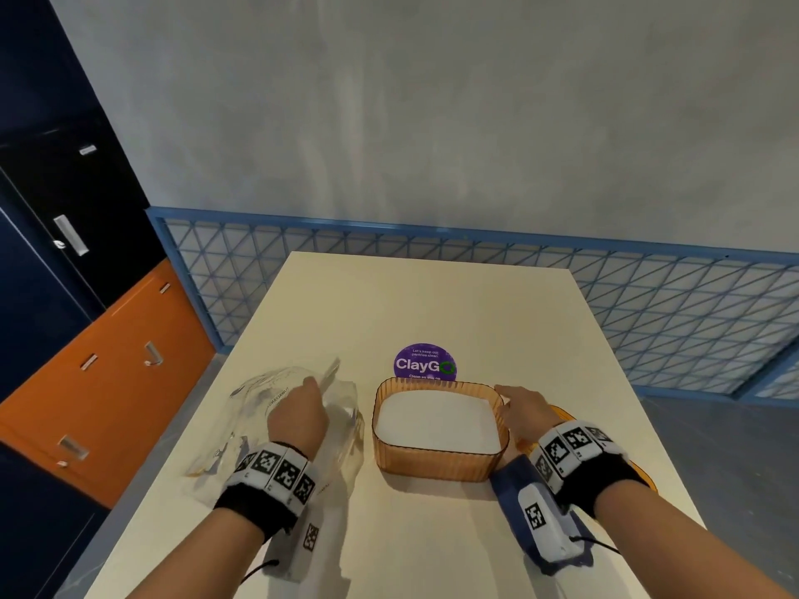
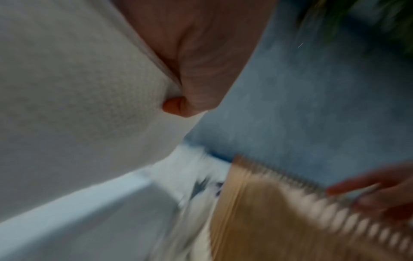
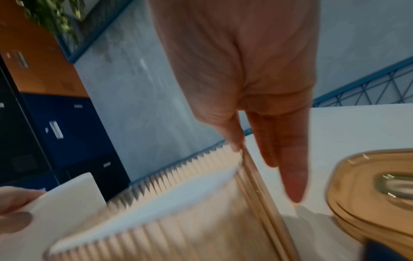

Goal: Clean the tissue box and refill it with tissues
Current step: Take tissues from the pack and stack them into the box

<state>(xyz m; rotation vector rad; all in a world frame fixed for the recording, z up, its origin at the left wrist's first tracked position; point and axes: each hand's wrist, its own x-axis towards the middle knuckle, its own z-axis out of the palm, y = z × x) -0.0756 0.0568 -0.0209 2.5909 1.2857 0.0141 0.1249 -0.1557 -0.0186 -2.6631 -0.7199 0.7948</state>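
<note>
An amber ribbed tissue box (image 1: 436,462) stands open in the middle of the table, with a white stack of tissues (image 1: 439,419) inside. My right hand (image 1: 514,410) rests at its far right corner. Its thumb touches the rim (image 3: 243,153) and its fingers (image 3: 292,176) hang straight outside the wall. My left hand (image 1: 298,408) is curled over a crumpled clear plastic wrapper (image 1: 268,404) left of the box. In the left wrist view my left hand (image 2: 190,98) pinches a white textured tissue sheet (image 2: 78,106). The amber lid (image 3: 368,194) lies right of the box.
A round purple ClayGo sticker (image 1: 425,363) sits just behind the box. Something dark blue (image 1: 503,479) lies under my right wrist. The table (image 1: 432,304) ends at a blue lattice fence (image 1: 648,304); orange and dark lockers (image 1: 108,361) stand to the left.
</note>
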